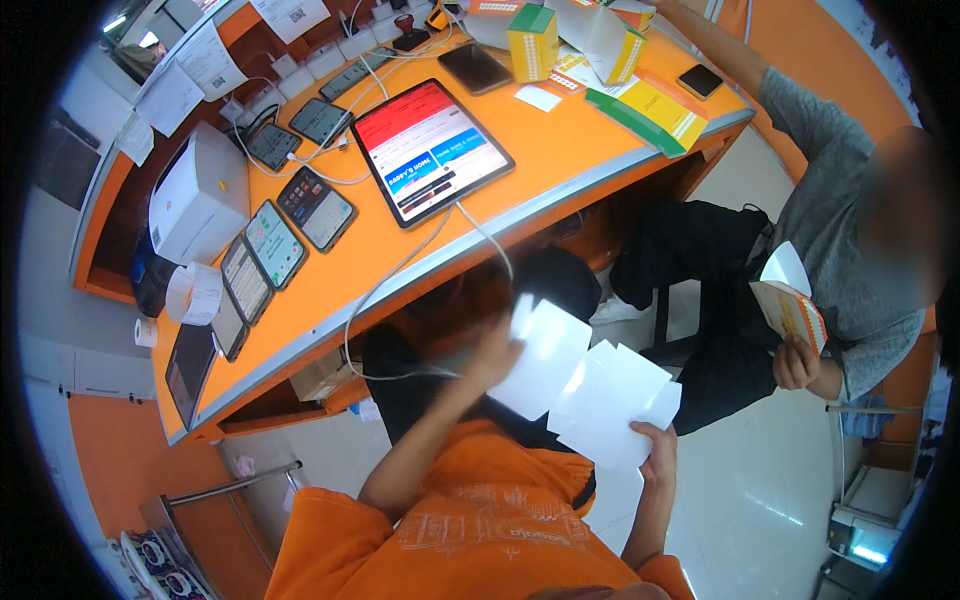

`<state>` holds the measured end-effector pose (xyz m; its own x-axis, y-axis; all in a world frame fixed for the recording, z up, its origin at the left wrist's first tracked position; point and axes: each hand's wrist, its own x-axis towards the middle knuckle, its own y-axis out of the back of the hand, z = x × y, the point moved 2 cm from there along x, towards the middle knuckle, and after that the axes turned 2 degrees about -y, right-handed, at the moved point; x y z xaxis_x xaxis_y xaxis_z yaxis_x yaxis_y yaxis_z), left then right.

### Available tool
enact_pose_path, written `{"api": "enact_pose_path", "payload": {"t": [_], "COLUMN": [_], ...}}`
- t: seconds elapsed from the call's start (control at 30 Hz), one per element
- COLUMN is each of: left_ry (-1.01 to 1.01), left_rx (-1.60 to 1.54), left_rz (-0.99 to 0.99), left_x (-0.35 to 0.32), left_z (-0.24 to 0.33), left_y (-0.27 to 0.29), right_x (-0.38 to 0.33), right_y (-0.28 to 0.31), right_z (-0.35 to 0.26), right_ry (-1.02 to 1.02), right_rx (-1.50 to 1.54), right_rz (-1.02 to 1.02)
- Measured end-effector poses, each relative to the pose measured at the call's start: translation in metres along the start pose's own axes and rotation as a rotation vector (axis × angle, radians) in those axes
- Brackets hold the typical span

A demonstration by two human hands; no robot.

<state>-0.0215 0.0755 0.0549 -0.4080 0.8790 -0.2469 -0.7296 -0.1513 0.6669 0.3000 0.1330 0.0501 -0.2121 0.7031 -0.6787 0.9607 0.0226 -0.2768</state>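
Observation:
An unfolded carton (610, 392) with flaps, its plain white side up, lies across the space above my lap. My right hand (656, 447) grips its lower right edge, thumb on top and the other fingers underneath. At the carton's left edge is my left hand (492, 355), smeared by motion; its fingers do not show clearly. A narrow white flap stands up beside that hand. To the right, a seated co-worker's hand (795, 363) holds a partly folded yellow, white and orange carton (790, 310).
An orange desk (320, 285) stands ahead, bearing a lit tablet (430, 150), several phones, a white box-shaped device (200, 190) and tangled cables. Yellow and green cartons (533, 45) lie at its far right. A white cable (385, 290) hangs over the desk's front edge near my left hand.

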Motion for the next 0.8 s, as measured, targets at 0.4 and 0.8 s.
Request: {"api": "enact_pose_path", "payload": {"t": [0.4, 0.8], "left_ry": [0.184, 0.136], "left_rx": [0.185, -0.034], "left_rz": [0.314, 0.297], "left_x": [-0.024, -0.034], "left_z": [0.027, 0.021], "left_y": [-0.035, -0.075], "right_x": [-0.019, -0.023], "right_y": [-0.007, 0.005], "right_z": [0.026, 0.021], "right_ry": [0.042, 0.193], "right_rx": [-0.154, -0.303], "right_rz": [-0.116, -0.150]}}
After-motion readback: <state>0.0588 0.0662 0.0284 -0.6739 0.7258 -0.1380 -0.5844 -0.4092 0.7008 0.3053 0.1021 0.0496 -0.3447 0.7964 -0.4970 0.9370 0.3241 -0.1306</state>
